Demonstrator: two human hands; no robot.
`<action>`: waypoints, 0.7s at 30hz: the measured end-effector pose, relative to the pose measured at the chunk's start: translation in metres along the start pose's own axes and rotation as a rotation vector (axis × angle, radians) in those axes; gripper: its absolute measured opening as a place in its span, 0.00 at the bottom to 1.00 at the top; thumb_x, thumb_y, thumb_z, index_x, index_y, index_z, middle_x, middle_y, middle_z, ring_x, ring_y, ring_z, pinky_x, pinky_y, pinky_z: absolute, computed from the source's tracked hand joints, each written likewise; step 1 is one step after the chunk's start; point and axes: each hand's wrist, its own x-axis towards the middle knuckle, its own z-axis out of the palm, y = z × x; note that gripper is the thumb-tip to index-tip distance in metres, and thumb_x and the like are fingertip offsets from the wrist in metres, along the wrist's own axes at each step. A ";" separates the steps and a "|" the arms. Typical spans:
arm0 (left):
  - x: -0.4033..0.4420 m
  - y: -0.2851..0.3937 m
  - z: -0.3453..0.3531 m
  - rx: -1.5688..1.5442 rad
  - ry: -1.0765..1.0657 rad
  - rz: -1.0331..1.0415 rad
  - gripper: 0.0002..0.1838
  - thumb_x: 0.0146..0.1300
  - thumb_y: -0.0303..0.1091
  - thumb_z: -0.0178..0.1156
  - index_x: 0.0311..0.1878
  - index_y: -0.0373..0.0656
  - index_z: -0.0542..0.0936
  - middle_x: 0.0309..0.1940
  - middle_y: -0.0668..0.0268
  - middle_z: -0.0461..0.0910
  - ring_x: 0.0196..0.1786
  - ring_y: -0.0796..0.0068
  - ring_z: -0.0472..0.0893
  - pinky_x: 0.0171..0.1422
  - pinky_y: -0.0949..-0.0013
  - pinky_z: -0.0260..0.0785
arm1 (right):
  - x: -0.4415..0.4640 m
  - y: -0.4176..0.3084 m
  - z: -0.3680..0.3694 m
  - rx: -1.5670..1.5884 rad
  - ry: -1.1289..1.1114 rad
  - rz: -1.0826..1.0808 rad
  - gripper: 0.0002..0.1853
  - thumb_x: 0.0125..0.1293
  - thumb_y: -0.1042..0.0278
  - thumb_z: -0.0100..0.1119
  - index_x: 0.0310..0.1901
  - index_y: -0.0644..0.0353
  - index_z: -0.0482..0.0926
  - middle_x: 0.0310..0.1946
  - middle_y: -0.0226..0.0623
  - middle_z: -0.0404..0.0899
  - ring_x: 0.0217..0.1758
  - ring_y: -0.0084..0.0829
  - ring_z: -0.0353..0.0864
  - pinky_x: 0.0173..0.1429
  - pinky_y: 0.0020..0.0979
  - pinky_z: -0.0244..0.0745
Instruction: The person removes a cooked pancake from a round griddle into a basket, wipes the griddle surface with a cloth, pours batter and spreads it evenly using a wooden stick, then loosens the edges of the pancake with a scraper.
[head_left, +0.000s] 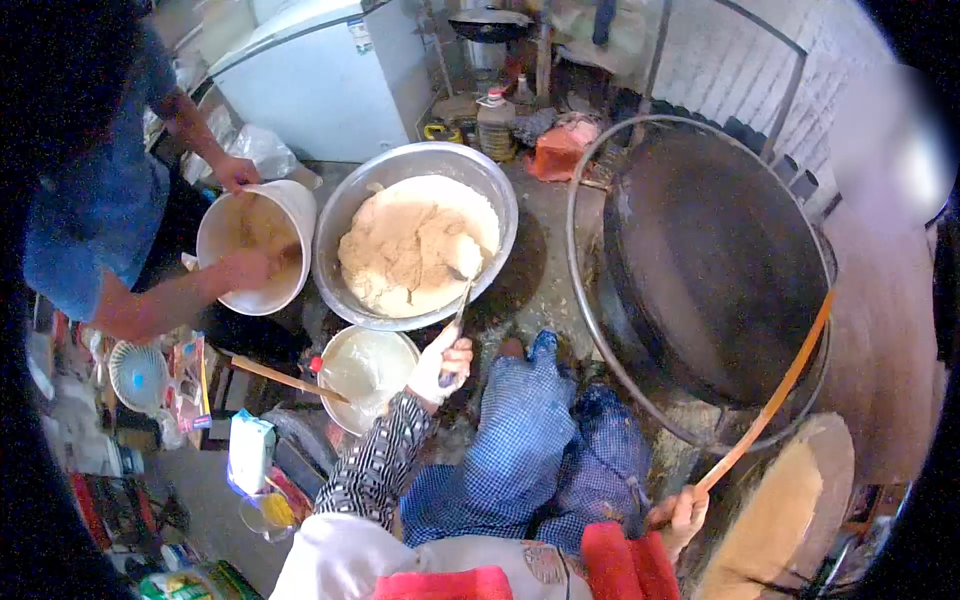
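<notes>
My left hand is closed around the handle of a ladle, whose head rests at the right side of the beige flour-like mass in a large metal basin. My right hand, at the lower right, grips a long curved wooden stick. The stick's far end reaches over the rim of a large round dark griddle. Just below the basin and left of my left hand stands a white bucket with pale liquid and a wooden handle leaning in it.
At the left, another person has a hand inside a white bucket. A metal ring surrounds the griddle. Behind are a white freezer, an oil jug and a red bag. A round beige sheet lies at the lower right.
</notes>
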 end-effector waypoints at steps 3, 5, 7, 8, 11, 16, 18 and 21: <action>-0.047 -0.023 0.009 0.136 0.095 0.093 0.14 0.73 0.43 0.57 0.34 0.48 0.69 0.20 0.79 0.58 0.17 0.90 0.57 0.16 0.86 0.50 | -0.003 -0.015 0.028 -0.024 0.029 0.146 0.09 0.70 0.73 0.52 0.49 0.57 0.68 0.17 0.26 0.65 0.12 0.22 0.64 0.15 0.28 0.62; -0.074 -0.025 0.004 0.147 0.134 0.140 0.09 0.73 0.40 0.57 0.38 0.49 0.71 0.22 0.78 0.60 0.19 0.89 0.59 0.17 0.86 0.52 | -0.005 -0.021 0.042 -0.077 -0.036 0.237 0.09 0.71 0.71 0.53 0.50 0.56 0.70 0.17 0.27 0.67 0.13 0.23 0.67 0.16 0.28 0.64; -0.093 -0.008 -0.005 0.310 0.233 0.192 0.10 0.74 0.41 0.56 0.38 0.49 0.71 0.21 0.78 0.62 0.19 0.89 0.60 0.17 0.84 0.54 | -0.006 -0.027 0.062 -0.015 -0.095 0.362 0.11 0.70 0.67 0.57 0.51 0.55 0.71 0.17 0.28 0.69 0.16 0.25 0.72 0.17 0.28 0.66; -0.096 -0.001 -0.001 0.503 0.362 0.269 0.13 0.74 0.44 0.55 0.35 0.48 0.70 0.19 0.78 0.62 0.17 0.89 0.61 0.17 0.83 0.54 | -0.002 -0.027 0.065 -0.099 -0.174 0.328 0.11 0.71 0.65 0.56 0.51 0.57 0.71 0.18 0.31 0.72 0.18 0.27 0.75 0.20 0.29 0.68; -0.108 0.016 0.012 0.553 0.470 0.459 0.04 0.72 0.32 0.57 0.46 0.50 0.72 0.27 0.70 0.67 0.23 0.86 0.65 0.19 0.84 0.59 | 0.015 -0.051 0.081 -0.132 -0.252 0.211 0.11 0.73 0.62 0.55 0.47 0.61 0.71 0.21 0.35 0.77 0.21 0.28 0.77 0.26 0.30 0.72; -0.126 0.001 0.075 0.820 0.439 0.478 0.07 0.74 0.31 0.54 0.52 0.51 0.70 0.28 0.69 0.69 0.21 0.86 0.65 0.19 0.84 0.58 | 0.079 -0.039 0.062 -0.274 -0.127 -0.182 0.11 0.74 0.61 0.53 0.43 0.63 0.71 0.26 0.40 0.82 0.28 0.27 0.80 0.37 0.31 0.75; -0.123 -0.024 0.109 0.940 0.370 0.480 0.11 0.74 0.32 0.54 0.56 0.51 0.69 0.29 0.68 0.70 0.21 0.86 0.65 0.19 0.84 0.57 | 0.106 -0.032 0.040 -0.460 -0.043 -0.264 0.11 0.74 0.61 0.52 0.42 0.62 0.72 0.27 0.37 0.83 0.28 0.26 0.80 0.37 0.31 0.75; -0.106 -0.083 0.163 1.175 0.334 0.433 0.27 0.74 0.37 0.56 0.72 0.54 0.60 0.29 0.69 0.69 0.21 0.86 0.64 0.19 0.83 0.55 | 0.131 -0.013 0.010 -0.687 0.041 -0.270 0.11 0.72 0.60 0.55 0.39 0.60 0.72 0.25 0.39 0.82 0.29 0.39 0.81 0.37 0.40 0.75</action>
